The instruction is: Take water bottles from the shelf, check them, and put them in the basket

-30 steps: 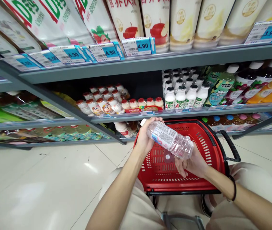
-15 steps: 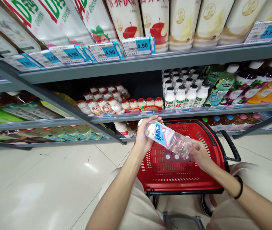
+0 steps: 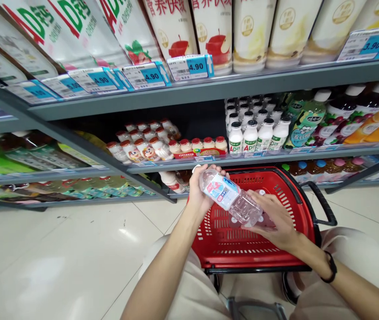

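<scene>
A clear plastic bottle (image 3: 230, 199) with a white cap and a white, blue and pink label lies tilted between both hands, over a red shopping basket (image 3: 296, 195). My left hand (image 3: 200, 190) wraps the cap end of the bottle. My right hand (image 3: 271, 220) cups the bottom end, palm turned down over it, with a black band on that wrist. Through the bottle and between the fingers, small round caps show inside the basket.
Grey store shelves (image 3: 209, 89) run across the back with price tags and drinks: small white AD bottles (image 3: 251, 133), red-capped milk bottles (image 3: 143, 142), juice bottles (image 3: 359, 115) at right. Pale glossy floor tiles (image 3: 59, 258) lie to the left. My knees flank the basket.
The bottle has been rotated about its long axis, so the label face changed from barcode side to coloured side. My right hand moved from under the bottle's base to over it.
</scene>
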Demonstrator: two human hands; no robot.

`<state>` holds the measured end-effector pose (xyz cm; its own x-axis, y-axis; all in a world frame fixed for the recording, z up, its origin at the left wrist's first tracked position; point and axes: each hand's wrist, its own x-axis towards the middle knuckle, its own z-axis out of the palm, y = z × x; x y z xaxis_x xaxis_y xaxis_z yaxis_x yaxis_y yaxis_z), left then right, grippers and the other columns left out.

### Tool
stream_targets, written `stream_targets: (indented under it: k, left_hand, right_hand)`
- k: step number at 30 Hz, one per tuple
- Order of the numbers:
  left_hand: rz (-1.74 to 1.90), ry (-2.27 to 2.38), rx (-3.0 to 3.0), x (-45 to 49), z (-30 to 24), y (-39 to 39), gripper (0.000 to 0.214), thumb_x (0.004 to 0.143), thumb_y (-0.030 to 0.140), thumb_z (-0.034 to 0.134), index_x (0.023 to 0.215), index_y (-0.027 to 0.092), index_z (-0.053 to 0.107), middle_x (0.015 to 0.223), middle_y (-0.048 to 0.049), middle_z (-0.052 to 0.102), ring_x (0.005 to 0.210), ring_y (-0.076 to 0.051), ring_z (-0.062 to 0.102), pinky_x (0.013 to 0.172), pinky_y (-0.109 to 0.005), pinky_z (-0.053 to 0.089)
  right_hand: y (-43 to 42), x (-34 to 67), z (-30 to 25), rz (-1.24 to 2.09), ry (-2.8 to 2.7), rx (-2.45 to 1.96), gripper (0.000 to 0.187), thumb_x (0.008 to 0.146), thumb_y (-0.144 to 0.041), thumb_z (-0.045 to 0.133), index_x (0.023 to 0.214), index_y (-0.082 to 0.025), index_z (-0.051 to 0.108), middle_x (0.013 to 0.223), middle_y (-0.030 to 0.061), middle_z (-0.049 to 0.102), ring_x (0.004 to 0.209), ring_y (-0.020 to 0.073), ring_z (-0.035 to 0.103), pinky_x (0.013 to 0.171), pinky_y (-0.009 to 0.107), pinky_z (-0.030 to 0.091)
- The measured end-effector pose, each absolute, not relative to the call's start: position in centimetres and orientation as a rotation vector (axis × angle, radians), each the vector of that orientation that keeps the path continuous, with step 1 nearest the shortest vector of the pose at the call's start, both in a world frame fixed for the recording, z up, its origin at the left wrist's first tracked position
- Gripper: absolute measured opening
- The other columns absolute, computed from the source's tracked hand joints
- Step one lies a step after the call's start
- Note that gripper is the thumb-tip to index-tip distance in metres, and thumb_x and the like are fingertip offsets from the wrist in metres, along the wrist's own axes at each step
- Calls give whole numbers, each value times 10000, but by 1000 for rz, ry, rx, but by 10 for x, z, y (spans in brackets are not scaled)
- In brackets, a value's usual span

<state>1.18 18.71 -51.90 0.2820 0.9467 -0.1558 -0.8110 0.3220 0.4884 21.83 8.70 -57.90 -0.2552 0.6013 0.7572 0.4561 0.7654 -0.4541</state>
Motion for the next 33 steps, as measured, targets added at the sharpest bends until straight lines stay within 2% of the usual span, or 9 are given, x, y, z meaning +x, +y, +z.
stream_targets:
  k: [3,6,9,12,15,20,22,27,33]
  left_hand:
    - [1247,393,370,11,-517,187,190,756,335,719,775,162,642,754,-2,634,734,-138,626,865,-321,540]
    - [1281,404,409,9,-516,186,193,724,346,716,759,180,624,752,-1,612,729,-138,610,860,-314,526]
    - [1260,403,450,9,-516,184,195,708,338,735,746,189,614,748,-1,595,732,-139,599,870,-319,523]
    - [1243,403,467,10,-515,183,188,721,323,751,749,182,630,749,-1,596,736,-135,599,881,-321,529]
    - [1263,429,493,12,-513,182,173,738,311,750,751,167,656,774,-10,626,769,-143,625,911,-327,540]
    - [1280,541,554,12,-516,183,366,751,338,749,1061,146,729,937,-50,711,854,-175,676,942,-360,562]
    - [1269,572,566,11,-519,183,426,756,343,744,1131,142,719,982,-64,725,870,-182,690,929,-354,570]
    - [1272,626,542,12,-521,184,399,763,356,728,1089,128,740,964,-83,749,862,-204,710,927,-365,575]
    - [1279,645,550,15,-521,184,371,755,377,729,1023,123,755,977,-94,762,891,-225,722,923,-376,571]
  right_hand:
    - [86,213,-581,516,-1770,-882,845,812,-269,854,1548,-270,439,1473,163,576,1334,329,584,1106,518,497]
    - [88,207,-583,1110,-1416,-902,738,896,-463,752,1528,-251,436,1511,162,536,1341,308,580,1077,468,533]
    - [93,204,-581,1625,-1185,-829,552,986,-568,575,1383,-185,571,1273,165,699,1083,286,728,817,389,636]
    - [96,202,-577,1801,-1147,-749,490,946,-541,654,1216,-131,654,991,128,759,807,249,759,620,317,617]
    - [95,203,-579,1679,-1131,-753,456,918,-504,706,1206,-153,662,939,93,757,715,206,733,561,280,597]
    - [90,208,-589,1295,-1231,-890,601,789,-299,868,1325,-229,604,1240,84,700,1072,217,708,909,300,599]
    - [89,209,-592,1197,-1300,-954,647,791,-276,864,1364,-250,566,1292,88,670,1137,235,686,975,340,581]
    - [89,213,-589,774,-1536,-1074,651,833,-289,824,1414,-279,531,1414,116,571,1278,294,595,1094,482,510]
    - [95,227,-587,178,-1852,-963,717,878,-200,774,1500,-290,430,1458,150,513,1356,306,520,1104,512,479]
